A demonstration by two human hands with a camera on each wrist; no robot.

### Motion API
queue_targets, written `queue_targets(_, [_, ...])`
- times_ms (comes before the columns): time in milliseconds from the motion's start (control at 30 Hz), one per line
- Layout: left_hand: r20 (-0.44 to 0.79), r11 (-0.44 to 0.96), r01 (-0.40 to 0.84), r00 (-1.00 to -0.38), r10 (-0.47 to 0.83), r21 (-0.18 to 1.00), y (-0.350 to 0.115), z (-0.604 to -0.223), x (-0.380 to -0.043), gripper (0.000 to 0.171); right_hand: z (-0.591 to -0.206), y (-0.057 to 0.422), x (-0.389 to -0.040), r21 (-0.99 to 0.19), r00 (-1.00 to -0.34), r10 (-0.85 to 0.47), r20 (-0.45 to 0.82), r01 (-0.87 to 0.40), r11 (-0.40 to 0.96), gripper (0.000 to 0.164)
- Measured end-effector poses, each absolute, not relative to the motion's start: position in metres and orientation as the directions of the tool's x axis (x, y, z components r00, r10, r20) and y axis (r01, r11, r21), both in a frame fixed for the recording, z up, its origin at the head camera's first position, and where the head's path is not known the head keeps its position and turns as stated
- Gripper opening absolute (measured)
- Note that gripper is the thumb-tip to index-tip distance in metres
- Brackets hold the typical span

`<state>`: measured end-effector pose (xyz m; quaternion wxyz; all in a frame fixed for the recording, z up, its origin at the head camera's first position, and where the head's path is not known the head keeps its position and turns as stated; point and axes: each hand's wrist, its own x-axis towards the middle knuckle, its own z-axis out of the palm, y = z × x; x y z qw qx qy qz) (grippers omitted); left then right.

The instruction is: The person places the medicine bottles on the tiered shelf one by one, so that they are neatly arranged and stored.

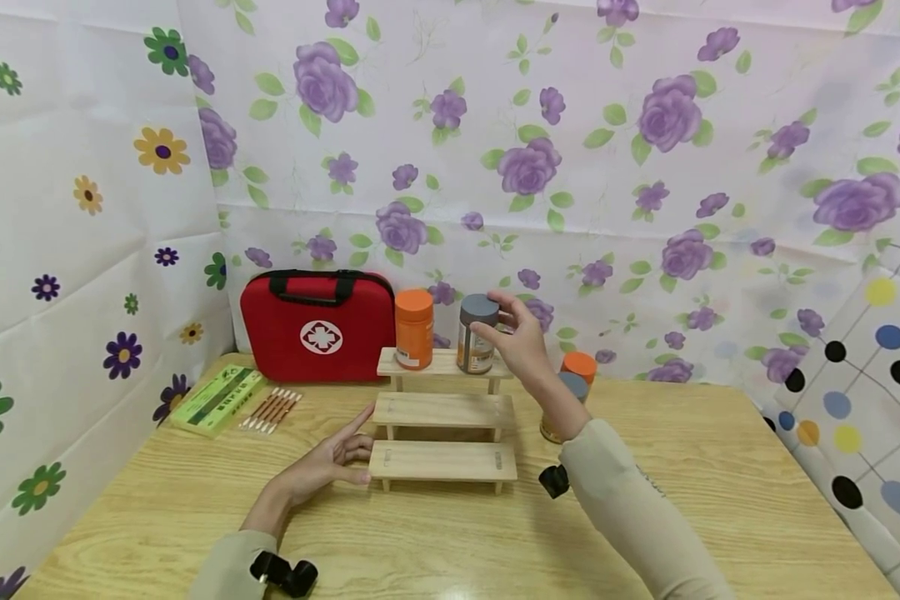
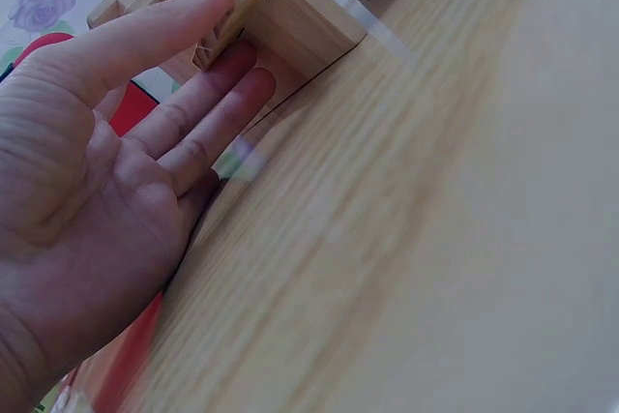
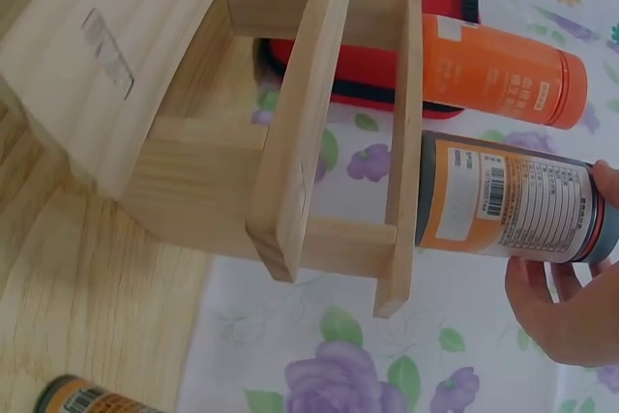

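**One gray jar (image 1: 476,346) in the fingers, one rack (image 1: 442,461) in hand**

And here's the right hand (image 1: 523,337), thumb and fingers round the cap! The gray jar stands upright at the right end of the rack's far step, its base seemingly touching the wood; whether the step bears its full weight, I can't tell. The orange jar (image 1: 415,329) stands just to its left, a gap between them.

Over on the left, the left hand (image 1: 322,467) holds the rack's left end: thumb at the near step, index finger stretched toward the middle one, other fingers curled in. The red bag (image 1: 270,333) stands far left, the green box (image 1: 217,400) and swabs (image 1: 271,412) nearer; two more jars (image 1: 579,365) wait on the right, partly behind the forearm.

Now, handling! The gray jar looks stiff, fairly light and hardly fragile, but that smooth label could slide. The cap gives a tidy hold, though it might twist; the wall just below looks surer. The rack seems light, stiff wood, likely to skid if nudged, so its end is the place to grip.
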<state>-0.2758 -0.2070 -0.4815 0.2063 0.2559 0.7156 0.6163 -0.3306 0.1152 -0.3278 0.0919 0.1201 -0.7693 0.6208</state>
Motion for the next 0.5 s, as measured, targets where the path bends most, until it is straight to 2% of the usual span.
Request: queue_targets(500, [0.030,0.100,0.117,-0.784,0.620,0.988,-0.2079,-0.4829,-0.2772,0.101,-0.3250,0.1172,-0.3295,-0.904,-0.939,-0.130,0.319,-0.342,0.255,0.056])
